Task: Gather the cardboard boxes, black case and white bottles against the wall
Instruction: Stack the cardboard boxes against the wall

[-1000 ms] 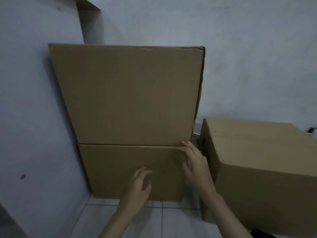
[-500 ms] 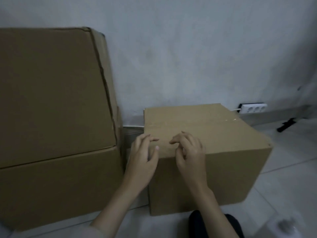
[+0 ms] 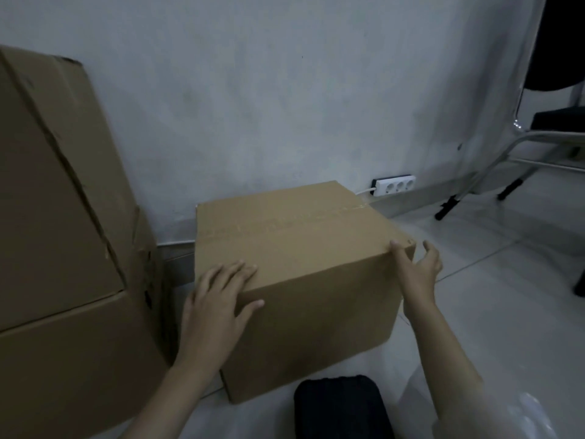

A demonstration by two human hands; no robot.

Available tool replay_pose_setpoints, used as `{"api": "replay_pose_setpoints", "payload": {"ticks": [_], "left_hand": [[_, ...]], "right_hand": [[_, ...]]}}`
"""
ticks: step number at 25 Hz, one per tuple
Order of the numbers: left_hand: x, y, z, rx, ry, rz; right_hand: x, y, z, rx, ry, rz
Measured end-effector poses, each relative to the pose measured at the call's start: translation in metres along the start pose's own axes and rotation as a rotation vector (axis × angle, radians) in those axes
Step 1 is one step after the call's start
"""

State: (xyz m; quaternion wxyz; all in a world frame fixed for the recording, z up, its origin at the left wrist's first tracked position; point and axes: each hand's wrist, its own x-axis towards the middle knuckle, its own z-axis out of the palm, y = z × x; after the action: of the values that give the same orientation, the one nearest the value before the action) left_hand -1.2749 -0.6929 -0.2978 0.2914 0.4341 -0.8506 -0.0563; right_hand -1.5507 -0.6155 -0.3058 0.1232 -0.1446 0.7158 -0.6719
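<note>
Two hands brace a small cardboard box [image 3: 294, 280] by a wall.
Left hand [image 3: 218, 307] flat, unclenched, on its near-left edge; right hand [image 3: 416, 270] loosely cups the far-right corner. Push evenly, both palms.

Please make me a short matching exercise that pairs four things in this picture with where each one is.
Things:
1. left hand
2. right hand
3. power strip
4. black case

Places:
A. on the floor at the foot of the wall, behind the taped cardboard box
B. at the box's near right top corner
C. on the floor in front of the box, at the bottom edge of the picture
D. flat over the box's near left top edge

Pairs: 1-D, 2-B, 3-A, 4-C
</note>
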Motion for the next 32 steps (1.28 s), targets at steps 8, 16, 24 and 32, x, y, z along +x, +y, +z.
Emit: {"api": "replay_pose_setpoints", "payload": {"ticks": [8,16,24,32], "left_hand": [[-0.003,-0.007,-0.015,-0.934,0.07,-0.593],[0.02,0.022,-0.07,-0.893,0.043,-0.519],[0.116,0.118,-0.24,-0.85,0.139,-0.34],[0.243,0.183,-0.467,-0.835,0.212,-0.329]], "right_hand": [[-0.015,-0.006,0.001,0.074,-0.076,0.128],[-0.024,-0.07,-0.035,0.078,-0.006,0.024],[-0.017,-0.293,-0.079,0.269,0.108,-0.045],[-0.019,-0.556,-0.074,0.374,0.024,-0.12]]}}
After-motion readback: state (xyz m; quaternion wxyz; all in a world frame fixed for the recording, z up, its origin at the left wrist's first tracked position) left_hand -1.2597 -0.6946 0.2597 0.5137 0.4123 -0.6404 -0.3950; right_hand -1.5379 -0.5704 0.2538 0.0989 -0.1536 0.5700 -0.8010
